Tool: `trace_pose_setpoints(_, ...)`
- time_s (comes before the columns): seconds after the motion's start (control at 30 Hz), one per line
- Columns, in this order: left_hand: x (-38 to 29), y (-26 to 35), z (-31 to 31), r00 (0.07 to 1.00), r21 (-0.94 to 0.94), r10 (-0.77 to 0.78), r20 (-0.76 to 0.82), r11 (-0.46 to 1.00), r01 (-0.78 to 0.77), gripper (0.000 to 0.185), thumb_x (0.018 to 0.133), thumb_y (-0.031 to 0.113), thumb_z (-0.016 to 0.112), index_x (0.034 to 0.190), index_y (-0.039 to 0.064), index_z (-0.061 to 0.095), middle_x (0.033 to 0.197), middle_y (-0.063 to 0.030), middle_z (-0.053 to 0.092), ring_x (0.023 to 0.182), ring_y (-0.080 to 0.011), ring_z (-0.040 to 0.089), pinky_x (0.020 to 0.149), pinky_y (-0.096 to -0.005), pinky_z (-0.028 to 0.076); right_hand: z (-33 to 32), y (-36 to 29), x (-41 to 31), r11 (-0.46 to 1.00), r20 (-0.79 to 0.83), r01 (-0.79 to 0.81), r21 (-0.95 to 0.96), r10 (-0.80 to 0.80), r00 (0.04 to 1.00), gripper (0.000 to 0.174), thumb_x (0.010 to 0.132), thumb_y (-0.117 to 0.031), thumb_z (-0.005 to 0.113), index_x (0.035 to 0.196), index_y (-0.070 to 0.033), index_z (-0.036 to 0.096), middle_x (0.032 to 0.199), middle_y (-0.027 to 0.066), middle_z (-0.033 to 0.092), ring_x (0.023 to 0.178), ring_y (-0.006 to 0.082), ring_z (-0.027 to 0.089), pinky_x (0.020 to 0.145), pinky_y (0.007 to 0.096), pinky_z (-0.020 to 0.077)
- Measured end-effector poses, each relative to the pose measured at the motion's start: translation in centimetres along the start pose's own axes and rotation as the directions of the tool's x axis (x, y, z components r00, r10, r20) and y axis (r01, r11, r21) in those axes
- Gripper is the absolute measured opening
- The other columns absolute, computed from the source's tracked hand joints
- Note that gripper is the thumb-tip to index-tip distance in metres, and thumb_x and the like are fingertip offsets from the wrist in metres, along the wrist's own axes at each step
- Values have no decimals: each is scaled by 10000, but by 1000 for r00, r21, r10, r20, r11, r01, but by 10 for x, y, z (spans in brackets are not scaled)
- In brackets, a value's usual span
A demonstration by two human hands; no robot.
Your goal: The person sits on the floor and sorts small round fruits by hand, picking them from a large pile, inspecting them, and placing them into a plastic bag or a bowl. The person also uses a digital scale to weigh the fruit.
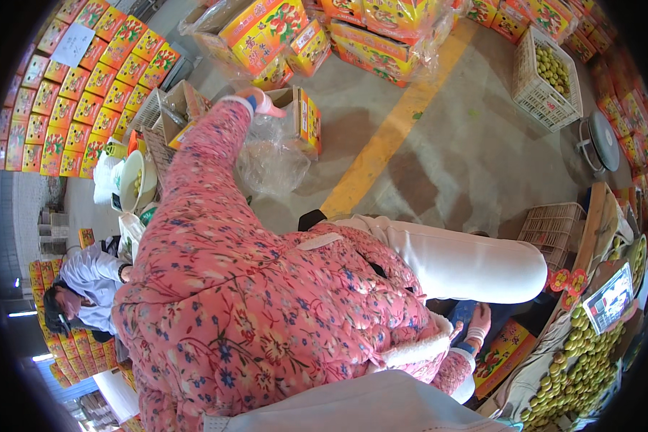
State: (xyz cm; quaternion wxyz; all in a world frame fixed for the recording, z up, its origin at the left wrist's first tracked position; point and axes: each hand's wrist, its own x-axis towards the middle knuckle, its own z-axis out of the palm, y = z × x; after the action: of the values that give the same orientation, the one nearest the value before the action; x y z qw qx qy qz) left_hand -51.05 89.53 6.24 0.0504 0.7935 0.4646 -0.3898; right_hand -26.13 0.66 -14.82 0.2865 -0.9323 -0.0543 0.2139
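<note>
My left hand (pixel 263 103), at the end of a pink floral padded sleeve, reaches to a small open cardboard box (pixel 309 121). Its fingers are at the clear plastic liner bag (pixel 275 162), which spills over the side of the box; whether they grip the film is unclear. Low on the right, my right hand (pixel 480 319) is beside my knee and above a flat fruit carton (pixel 505 353), partly hidden by the sleeve. What it holds, if anything, I cannot make out. Many green-brown round fruits (pixel 578 362) lie on the cloth-covered sorting table.
Plastic-wrapped printed cartons (pixel 264 38) stand ahead of my left hand. A white crate of fruit (pixel 545 81) and a round stool (pixel 602 141) are at upper right. Left are a pale basin (pixel 139 181), stacked cartons (pixel 86 86) and another person (pixel 89 286). A yellow stripe (pixel 394 124) crosses the floor.
</note>
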Motion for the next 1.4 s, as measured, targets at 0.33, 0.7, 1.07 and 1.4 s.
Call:
trace_pose_setpoints(0.33,143,98,139,896,-552,-256,-363,833,14,414,876,367,715,1128,40,748,1148,-230,717,1118,-405,675,928,-464,548,9,12,-40,983,230,-44,-178,85,969,432,933,-353,609,1259,-76,669,1205,213,700,1150,413,651,992,443,509)
trace_pose_setpoints(0.7,18,333,105,824,-265,392,-409,813,-518,428,923,398,555,1133,62,715,1179,-236,694,1110,-429,655,942,-510,531,11,-12,-38,983,198,-60,-173,95,976,447,919,-370,627,1263,-89,672,1178,218,708,1137,408,657,989,436,513)
trace_pose_setpoints(1.07,-13,390,107,720,-96,593,-361,744,-661,277,946,166,557,1169,80,697,1182,-240,701,1133,-432,658,966,-506,526,14,-11,-50,974,215,-85,-211,131,968,478,912,-369,638,1304,-96,658,1234,210,698,1178,401,647,1006,435,514)
trace_pose_setpoints(1.4,12,233,57,616,286,588,-525,803,-522,257,970,145,494,1123,88,692,1084,-190,737,1040,-376,711,881,-498,566,14,-31,-41,987,224,-92,-133,120,967,470,930,-374,626,1301,-87,658,1210,226,703,1160,403,658,996,421,517)
